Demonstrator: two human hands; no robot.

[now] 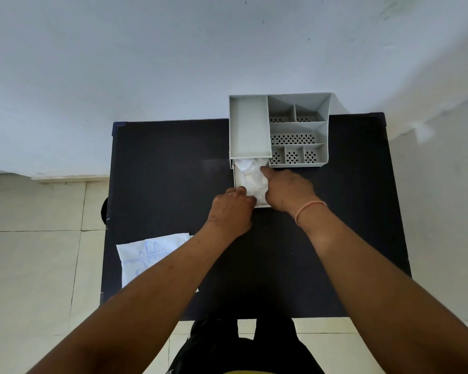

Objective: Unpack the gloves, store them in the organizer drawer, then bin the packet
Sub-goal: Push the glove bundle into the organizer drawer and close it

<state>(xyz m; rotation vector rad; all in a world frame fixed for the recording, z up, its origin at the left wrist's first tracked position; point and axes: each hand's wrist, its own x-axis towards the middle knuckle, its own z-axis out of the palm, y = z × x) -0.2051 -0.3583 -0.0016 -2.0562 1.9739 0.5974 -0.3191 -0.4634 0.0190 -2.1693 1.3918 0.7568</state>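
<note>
Both arms reach straight forward over the black bench [173, 168]. The left hand [231, 211] is curled, knuckles up, fingers closed on the near left corner of the pulled-out drawer [234, 176]. The right hand [288, 188] lies palm down, its fingers spread and pressing the crumpled, thin white gloves [250, 176] inside the drawer, between the two hands. Beyond the hands stands the grey plastic organizer [281, 130] with perforated compartments. The flat printed packet [152, 255] lies beside the left forearm.
</note>
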